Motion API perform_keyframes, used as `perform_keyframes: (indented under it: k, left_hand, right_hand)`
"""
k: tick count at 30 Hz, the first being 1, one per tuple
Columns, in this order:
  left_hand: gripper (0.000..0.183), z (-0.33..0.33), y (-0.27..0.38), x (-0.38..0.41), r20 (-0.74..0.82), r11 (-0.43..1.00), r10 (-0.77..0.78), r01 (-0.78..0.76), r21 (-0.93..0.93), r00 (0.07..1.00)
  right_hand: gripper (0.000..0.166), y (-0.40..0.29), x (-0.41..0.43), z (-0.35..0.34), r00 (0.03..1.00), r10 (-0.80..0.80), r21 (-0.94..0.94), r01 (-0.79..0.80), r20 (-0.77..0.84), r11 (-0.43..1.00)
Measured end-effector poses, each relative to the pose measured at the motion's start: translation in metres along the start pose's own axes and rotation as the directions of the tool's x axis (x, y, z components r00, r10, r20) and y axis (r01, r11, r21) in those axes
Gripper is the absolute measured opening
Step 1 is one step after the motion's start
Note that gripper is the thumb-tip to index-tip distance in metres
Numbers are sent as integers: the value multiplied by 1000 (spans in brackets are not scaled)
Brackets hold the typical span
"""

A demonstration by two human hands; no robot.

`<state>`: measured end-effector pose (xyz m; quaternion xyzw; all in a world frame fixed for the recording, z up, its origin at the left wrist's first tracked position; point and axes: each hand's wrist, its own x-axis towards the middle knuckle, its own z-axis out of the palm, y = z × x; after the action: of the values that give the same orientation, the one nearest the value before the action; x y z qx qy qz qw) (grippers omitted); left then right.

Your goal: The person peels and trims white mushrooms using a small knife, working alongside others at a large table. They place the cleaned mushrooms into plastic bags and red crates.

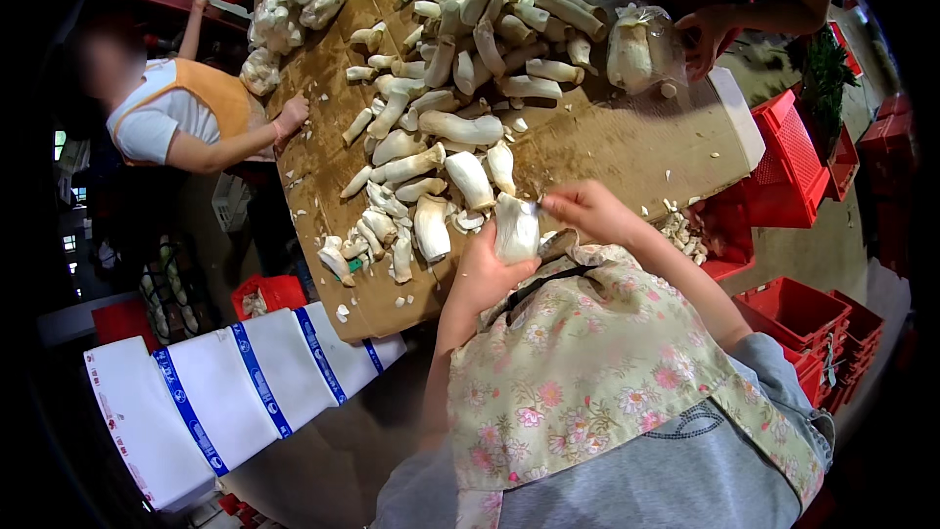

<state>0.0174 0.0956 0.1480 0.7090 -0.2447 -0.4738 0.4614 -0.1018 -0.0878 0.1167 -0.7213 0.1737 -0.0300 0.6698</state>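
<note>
My left hand (483, 270) grips a thick white king oyster mushroom (517, 231) upright at the table's near edge, just in front of my floral apron (580, 375). In my right hand (591, 210) is a small knife (535, 207); its metal tip meets the mushroom's upper right side, while my fingers hide most of it. A big heap of king oyster mushrooms (463, 128) covers the cardboard tabletop beyond my hands. Trimmed pieces and thin shavings (470, 220) lie close to my left hand.
Across the table, a co-worker's hand (705, 37) touches a bagged mushroom (630, 51). Another person in an orange apron (213, 99) stands at the left near bagged mushrooms (275, 18). White foam boxes (213, 397) flank the near left; red crates (797, 316) stand at right.
</note>
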Motion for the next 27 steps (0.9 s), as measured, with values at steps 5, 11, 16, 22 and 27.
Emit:
perform_keyframes:
  k: [5,11,16,22,27]
  left_hand:
    - [57,-4,-8,-4,-62,955,94,-73,287,994]
    - [53,-1,8,-9,-127,859,68,7,511,990]
    - [49,1,20,-14,-160,798,47,59,599,986]
    - [48,1,20,-15,-180,761,56,74,645,982]
    - [51,3,17,-19,-219,668,108,92,738,970]
  right_hand:
    - [33,2,-3,-7,993,109,56,-111,42,992]
    - [31,5,4,-10,987,160,-27,-159,6,987]
    - [32,-9,-2,5,985,142,-131,-129,97,983]
    - [35,-3,-2,10,998,38,-155,-29,56,987]
    - [37,9,13,-6,969,232,-61,-238,-90,969]
